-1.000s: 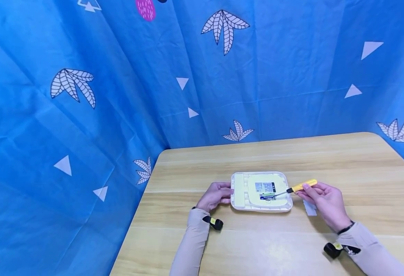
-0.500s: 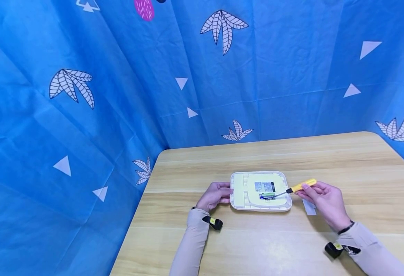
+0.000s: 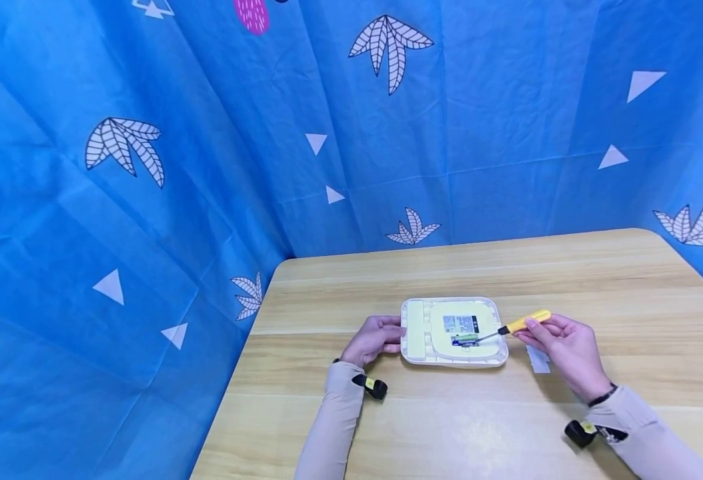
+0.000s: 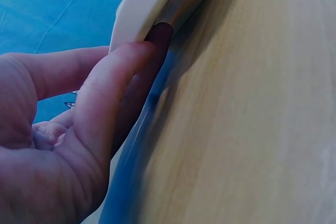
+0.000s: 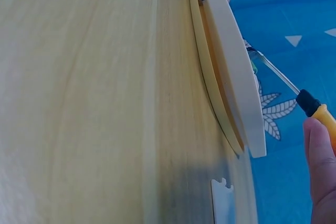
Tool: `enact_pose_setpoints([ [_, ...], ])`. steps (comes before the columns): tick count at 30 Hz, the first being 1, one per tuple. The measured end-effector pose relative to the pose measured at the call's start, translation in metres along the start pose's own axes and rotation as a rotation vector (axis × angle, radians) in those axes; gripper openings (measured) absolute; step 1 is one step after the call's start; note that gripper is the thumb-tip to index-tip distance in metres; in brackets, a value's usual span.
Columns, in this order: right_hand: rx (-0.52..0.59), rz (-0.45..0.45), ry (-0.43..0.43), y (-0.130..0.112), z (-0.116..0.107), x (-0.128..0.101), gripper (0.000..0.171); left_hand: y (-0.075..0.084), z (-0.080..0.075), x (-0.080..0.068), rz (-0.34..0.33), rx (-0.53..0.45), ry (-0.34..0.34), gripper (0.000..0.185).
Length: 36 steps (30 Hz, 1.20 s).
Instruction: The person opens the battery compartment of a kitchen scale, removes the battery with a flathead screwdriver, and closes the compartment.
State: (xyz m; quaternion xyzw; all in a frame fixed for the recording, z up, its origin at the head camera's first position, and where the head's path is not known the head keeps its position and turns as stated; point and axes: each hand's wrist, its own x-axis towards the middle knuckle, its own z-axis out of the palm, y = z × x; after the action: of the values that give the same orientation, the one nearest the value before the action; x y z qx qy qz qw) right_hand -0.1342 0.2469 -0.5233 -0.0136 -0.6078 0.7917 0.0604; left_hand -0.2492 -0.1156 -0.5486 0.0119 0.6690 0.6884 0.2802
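Observation:
A white kitchen scale lies underside up on the table, its battery compartment uncovered with batteries showing inside. My left hand grips the scale's left edge; in the left wrist view the thumb and fingers are at its rim. Between thumb and fingers, my right hand holds a screwdriver by its yellow handle. The metal shaft slants down to the left, with its tip at the batteries. In the right wrist view the scale is seen edge-on, so the compartment is mostly hidden.
A small pale notched cover lies on the wooden table, just right of the scale and partly under the right hand. A blue patterned curtain hangs behind the table and along its left side.
The screwdriver's tip has shifted slightly within the battery compartment, from its left part toward the right. Both hands and the scale stay almost where they were.

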Motion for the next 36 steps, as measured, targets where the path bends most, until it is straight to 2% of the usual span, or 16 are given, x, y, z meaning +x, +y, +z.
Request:
enact_pose_setpoints([
  [7, -0.006, -0.002, 0.003, 0.0013, -0.0006, 0.0, 0.014, -0.0002, -0.0002, 0.0, 0.003, 0.006, -0.002, 0.045],
  [16, 0.045, -0.008, -0.005, 0.003, -0.0004, -0.0012, 0.013, -0.0001, -0.0007, 0.0007, 0.004, 0.004, -0.006, 0.047],
  [36, 0.084, 0.039, 0.005, 0.0016, -0.0034, -0.0024, 0.01, -0.0007, -0.001, 0.0013, 0.006, 0.001, -0.014, 0.047],
])
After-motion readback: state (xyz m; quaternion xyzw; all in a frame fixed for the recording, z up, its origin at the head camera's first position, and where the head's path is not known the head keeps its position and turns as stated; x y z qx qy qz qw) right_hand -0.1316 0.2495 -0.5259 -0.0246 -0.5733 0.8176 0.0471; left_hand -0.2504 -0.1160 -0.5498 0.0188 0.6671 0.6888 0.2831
